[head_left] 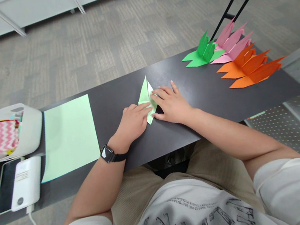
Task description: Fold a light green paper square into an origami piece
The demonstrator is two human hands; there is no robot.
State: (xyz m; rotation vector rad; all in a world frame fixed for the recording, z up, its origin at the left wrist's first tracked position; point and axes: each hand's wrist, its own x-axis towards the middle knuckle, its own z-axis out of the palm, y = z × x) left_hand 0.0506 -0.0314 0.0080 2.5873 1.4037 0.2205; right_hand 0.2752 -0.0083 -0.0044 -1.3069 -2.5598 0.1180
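left hand (134, 121) flat at eight o'clock, right hand (175, 105) spread at three, seemingly crease pale-green kite-shaped paper (143, 96); next press needs aligned edges.

It looks like an office or similar workroom: grey, streaked carpet-tile flooring (72, 60) spreads beyond the long, dark-grey, smooth tabletop (112, 92); white, flat-panelled units (40, 8) line eleven o'clock, and a grey, perforated panel (280, 133) sits towards four o'clock.
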